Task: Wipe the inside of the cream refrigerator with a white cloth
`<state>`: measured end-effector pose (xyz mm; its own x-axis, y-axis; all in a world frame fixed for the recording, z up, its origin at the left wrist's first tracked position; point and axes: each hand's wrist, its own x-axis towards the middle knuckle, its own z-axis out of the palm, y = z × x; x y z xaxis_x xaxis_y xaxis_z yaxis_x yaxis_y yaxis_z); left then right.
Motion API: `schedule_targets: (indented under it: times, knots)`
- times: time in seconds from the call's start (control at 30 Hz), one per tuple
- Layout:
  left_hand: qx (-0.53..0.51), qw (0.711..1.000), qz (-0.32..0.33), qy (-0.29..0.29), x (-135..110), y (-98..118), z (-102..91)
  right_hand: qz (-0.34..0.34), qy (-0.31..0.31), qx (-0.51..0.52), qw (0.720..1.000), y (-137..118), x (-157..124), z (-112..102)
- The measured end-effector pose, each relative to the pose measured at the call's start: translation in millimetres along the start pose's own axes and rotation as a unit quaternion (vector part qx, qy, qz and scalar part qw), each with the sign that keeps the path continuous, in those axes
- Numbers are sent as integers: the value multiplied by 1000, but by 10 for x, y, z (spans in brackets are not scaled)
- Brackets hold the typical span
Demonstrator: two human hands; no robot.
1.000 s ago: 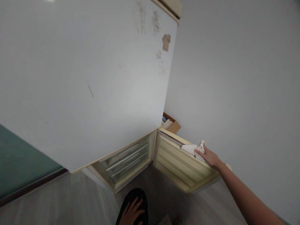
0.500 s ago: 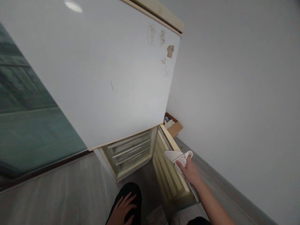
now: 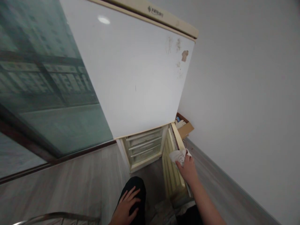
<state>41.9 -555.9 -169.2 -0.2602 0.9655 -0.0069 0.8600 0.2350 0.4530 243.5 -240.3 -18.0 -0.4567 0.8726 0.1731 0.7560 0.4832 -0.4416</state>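
Observation:
My right hand (image 3: pixel 188 168) is closed around a crumpled white cloth (image 3: pixel 176 157), which rests against the edge of the open lower fridge door (image 3: pixel 172 170). My left hand (image 3: pixel 127 203) lies with fingers spread on my dark-clad knee (image 3: pixel 138 184). The white fridge (image 3: pixel 145 81) has its upper door shut, with brown stains and a peeled patch near its top right. Below it the lower compartment (image 3: pixel 145 147) stands open, showing several shelf-like racks.
An open cardboard box (image 3: pixel 186 128) with white items sits behind the door, beside the grey wall (image 3: pixel 239 103). Glass panels (image 3: pixel 56 87) with a dark frame stand at left. A curved metal rail (image 3: pixel 63 215) shows at the bottom left above the wood-look floor (image 3: pixel 82 178).
My view has swung left, so the fridge appears farther right and more glass shows. The right hand still grips the cloth, now more bunched, at the door edge. My left hand stays on the knee.

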Motion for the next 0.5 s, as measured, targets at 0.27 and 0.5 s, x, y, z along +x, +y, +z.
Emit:
schedule_targets:
  times: [0.27, 0.5]
  knots:
    - [42, 999, 6, -8, -432, -257, 216, -2, 12, -50, 999, -182, -58, 139]
    - [65, 990, -110, 55, -547, -532, 163, 11, 23, -81, 996, -436, -112, 219]
